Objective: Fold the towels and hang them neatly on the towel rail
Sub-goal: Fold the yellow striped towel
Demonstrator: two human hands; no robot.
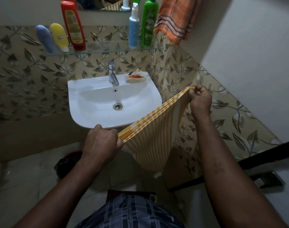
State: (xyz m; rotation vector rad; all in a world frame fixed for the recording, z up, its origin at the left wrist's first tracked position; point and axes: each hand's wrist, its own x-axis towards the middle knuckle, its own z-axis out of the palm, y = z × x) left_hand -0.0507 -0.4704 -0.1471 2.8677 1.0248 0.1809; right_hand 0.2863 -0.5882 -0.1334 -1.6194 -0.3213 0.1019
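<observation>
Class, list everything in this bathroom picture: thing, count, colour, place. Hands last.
striped towel: one, yellow and white, folded, held taut between both hands
hanging towel: one, orange, dark stripes, top right
sink: one, white, centre
tap: one, silver, back of sink
soap dish: one, clear, sink's back right corner
glass shelf: one, clear, above sink
blue bottle, yellow bottle, red bottle: one each, shelf's left
pale blue pump bottle, green bottle: one each, shelf's right
left hand: one, grips towel's near end
right hand: one, pinches towel's far end
</observation>
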